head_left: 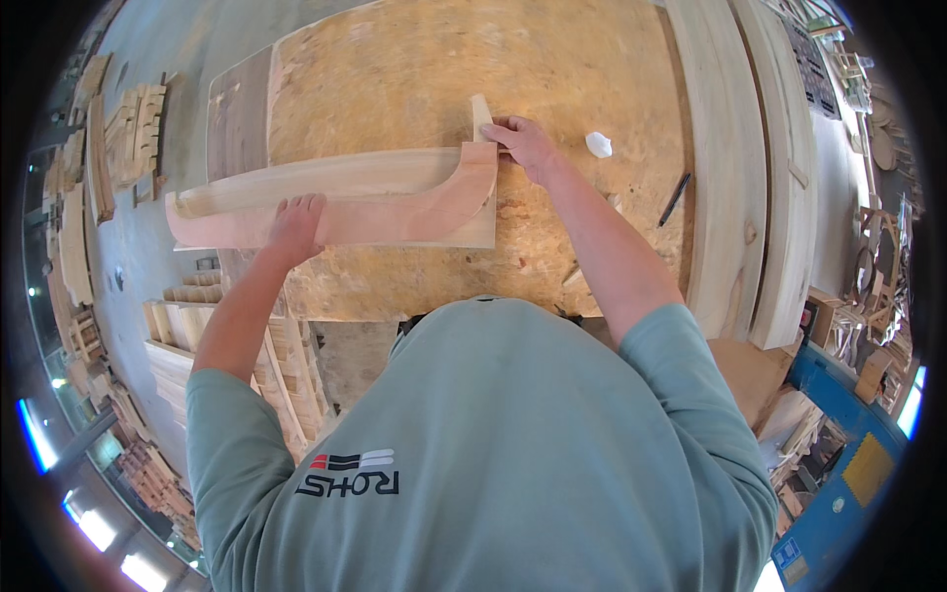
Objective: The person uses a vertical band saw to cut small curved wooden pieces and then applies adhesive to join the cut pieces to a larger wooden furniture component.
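Observation:
A long pinkish template [370, 222] with an upturned right end lies over a pale wooden board [326, 176] on the worn workbench. My left hand [295, 229] rests on the template left of its middle, palm down, fingers laid across its upper edge. At the upturned end, my right hand [527, 148] has its fingers closed on a small pale wood strip [480, 111] that sticks out beyond the template. Part of this grip is hidden behind the template's corner.
A black pen [675, 200] and a white crumpled scrap [599, 145] lie on the workbench [395, 79] to the right. Long thick planks [725, 148] run along its right side. Stacked wood pieces [133, 133] stand at the left. A blue machine frame [838, 414] is at lower right.

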Tool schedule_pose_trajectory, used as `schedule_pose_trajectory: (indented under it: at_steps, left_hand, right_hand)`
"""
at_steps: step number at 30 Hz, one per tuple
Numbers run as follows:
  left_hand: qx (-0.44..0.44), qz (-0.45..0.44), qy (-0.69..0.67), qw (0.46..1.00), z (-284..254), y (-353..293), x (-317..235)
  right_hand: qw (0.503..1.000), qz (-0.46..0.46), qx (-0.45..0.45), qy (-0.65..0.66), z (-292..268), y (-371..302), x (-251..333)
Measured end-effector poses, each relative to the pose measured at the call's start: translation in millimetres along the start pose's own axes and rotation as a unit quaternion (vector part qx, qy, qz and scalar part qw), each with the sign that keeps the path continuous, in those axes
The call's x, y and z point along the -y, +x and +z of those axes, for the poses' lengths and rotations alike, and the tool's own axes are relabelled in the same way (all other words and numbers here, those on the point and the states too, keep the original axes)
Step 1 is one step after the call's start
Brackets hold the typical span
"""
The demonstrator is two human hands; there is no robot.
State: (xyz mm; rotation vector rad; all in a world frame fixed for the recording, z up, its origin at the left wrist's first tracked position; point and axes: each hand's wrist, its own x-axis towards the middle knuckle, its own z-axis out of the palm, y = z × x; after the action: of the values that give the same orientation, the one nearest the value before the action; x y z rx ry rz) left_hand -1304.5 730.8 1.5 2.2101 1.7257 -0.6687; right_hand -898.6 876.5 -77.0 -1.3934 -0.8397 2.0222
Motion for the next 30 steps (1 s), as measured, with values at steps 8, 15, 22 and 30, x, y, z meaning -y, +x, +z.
schedule_pose_trajectory:
  at_steps: [8, 15, 22, 30]
  left_hand:
    - [0.023, -0.011, 0.004, 1.000, -7.1, 0.3, -8.8]
    - [0.015, 0.001, 0.020, 1.000, -4.8, -4.3, -3.2]
    - [0.040, -0.003, 0.027, 0.999, -10.0, -2.1, -3.5]
    - [-0.067, 0.080, 0.121, 0.987, -35.8, -21.5, -43.6]
  right_hand:
    - [0.995, -0.050, -0.032, -0.077, -35.5, 9.9, 2.8]
    - [0.946, -0.107, -0.103, -0.289, -32.9, -36.8, 13.9]
    - [0.973, -0.131, -0.140, 0.131, -33.9, -159.3, -6.5]
    - [0.869, -0.185, -0.257, 0.380, -33.5, -317.0, -112.7]
